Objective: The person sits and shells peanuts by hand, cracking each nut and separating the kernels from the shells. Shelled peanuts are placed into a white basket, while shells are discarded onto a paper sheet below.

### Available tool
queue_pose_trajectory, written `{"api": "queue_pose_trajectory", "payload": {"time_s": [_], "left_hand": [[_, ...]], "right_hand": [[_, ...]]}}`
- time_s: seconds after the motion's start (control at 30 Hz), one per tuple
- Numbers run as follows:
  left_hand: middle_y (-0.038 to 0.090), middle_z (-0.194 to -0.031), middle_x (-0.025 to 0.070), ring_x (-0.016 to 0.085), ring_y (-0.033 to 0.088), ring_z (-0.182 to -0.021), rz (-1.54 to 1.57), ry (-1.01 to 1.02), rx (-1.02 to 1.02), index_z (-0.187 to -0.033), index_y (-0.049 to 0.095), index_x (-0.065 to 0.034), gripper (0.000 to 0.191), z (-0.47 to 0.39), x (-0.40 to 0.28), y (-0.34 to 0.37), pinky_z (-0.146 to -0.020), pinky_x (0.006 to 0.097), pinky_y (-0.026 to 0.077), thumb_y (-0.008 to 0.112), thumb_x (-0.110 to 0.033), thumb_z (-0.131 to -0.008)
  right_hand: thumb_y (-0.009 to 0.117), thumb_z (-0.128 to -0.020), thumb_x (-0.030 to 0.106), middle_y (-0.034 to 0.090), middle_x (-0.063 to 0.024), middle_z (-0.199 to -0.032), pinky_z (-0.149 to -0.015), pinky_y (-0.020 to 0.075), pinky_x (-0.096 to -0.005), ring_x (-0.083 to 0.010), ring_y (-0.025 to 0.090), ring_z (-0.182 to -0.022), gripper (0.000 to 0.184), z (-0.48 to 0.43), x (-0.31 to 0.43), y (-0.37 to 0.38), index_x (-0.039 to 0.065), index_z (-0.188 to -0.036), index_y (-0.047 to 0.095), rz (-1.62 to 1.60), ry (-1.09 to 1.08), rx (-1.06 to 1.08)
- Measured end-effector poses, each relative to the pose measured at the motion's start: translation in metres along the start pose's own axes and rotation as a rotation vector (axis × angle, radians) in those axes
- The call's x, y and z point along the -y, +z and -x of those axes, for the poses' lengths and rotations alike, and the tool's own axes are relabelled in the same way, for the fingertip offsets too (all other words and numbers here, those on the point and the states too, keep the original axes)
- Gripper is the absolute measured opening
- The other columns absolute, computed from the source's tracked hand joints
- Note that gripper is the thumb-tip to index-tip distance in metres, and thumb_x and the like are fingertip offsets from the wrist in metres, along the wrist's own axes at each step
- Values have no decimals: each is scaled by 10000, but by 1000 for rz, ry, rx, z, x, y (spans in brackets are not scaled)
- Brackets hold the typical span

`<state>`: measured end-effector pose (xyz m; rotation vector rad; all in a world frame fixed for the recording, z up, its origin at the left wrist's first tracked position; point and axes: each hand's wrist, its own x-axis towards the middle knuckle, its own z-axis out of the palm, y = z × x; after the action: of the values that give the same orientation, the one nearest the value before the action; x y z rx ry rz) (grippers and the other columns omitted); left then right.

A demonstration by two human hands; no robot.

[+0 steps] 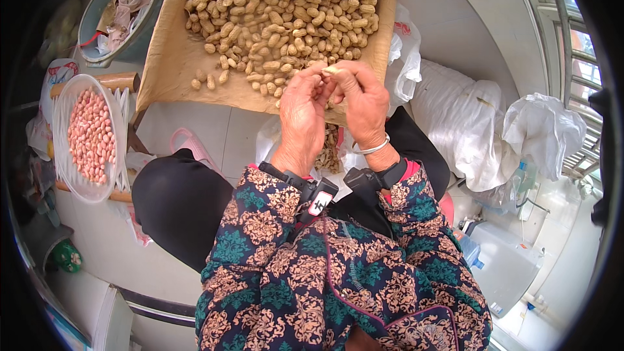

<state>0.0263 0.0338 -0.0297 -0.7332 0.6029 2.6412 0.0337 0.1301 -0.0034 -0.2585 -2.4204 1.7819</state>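
My left hand and my right hand meet at the fingertips over the near edge of a brown, paper-like covered tray. Between the fingertips is a small pale peanut or piece of shell, partly hidden by the fingers; both hands grip it. Beyond them unshelled peanuts lie heaped on the tray. Shelled pink peanuts fill part of a translucent plastic bowl at the left. Below my hands, peanut shells show between white plastic.
The bowl stands on a stool with wooden bars. A grey-blue bucket with cloth and scraps stands at the upper left. White sacks and plastic bags are at the right. A pink slipper lies on the floor under the tray.
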Motion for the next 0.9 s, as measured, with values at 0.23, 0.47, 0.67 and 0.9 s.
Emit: {"api": "queue_pose_trajectory", "payload": {"time_s": [0.23,0.47,0.67,0.9], "left_hand": [[503,-848,37,139,504,-812,167,-101,-14,-1104,582,74,262,-5,4,-11,-915,301,484,494,-125,-959],[611,-941,108,157,603,-857,7,-77,-104,-1065,584,60,228,2,-18,-27,-808,284,533,530,-125,-944],[617,-952,109,161,609,-846,-57,25,-96,-1078,574,59,239,8,-30,-33,-763,276,531,520,-133,-946],[623,-997,110,163,615,-876,-105,35,-68,-1111,560,40,233,12,-31,-25,-769,276,520,486,-123,-962]], "right_hand": [[599,-950,147,628,-30,-802,-582,474,-215,-94,560,-659,172,-7,-6,-10,-8,-1009,647,-407,360,13],[640,-925,242,625,25,-752,-574,439,-192,-61,557,-678,206,-12,4,-63,44,-930,696,-45,597,574],[674,-791,137,668,-111,-851,-721,507,-355,-286,641,-804,174,-26,-7,-58,65,-949,683,638,-8,477],[704,-762,128,634,-81,-899,-719,511,-368,-276,630,-841,173,-38,-30,-13,88,-920,648,842,-398,134]]}}
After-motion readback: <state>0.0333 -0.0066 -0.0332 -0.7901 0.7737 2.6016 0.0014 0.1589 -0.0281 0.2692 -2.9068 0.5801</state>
